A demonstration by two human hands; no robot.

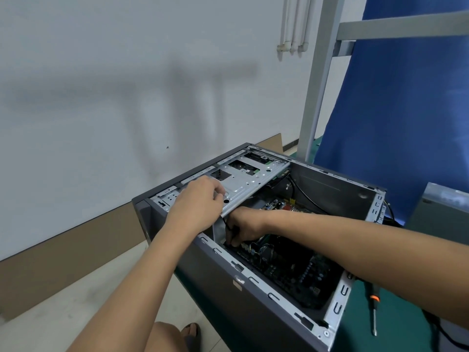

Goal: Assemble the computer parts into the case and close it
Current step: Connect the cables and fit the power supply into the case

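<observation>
A grey computer case [243,308] lies on its side with the open face up. Inside, a dark motherboard [291,270] fills the bottom. A silver metal drive bracket [248,179] spans the case's far end. My left hand [196,204] grips the near edge of this bracket, fingers curled over it. My right hand [241,227] reaches under the bracket into the case and pinches a black cable connector [229,233] near the motherboard's edge. The fingertips and the connector's end are partly hidden.
A screwdriver [373,311] with a black and orange handle lies on the green table [396,334] right of the case. A grey side panel [441,214] stands at the far right. A metal frame post [314,97] and blue cloth [396,110] rise behind.
</observation>
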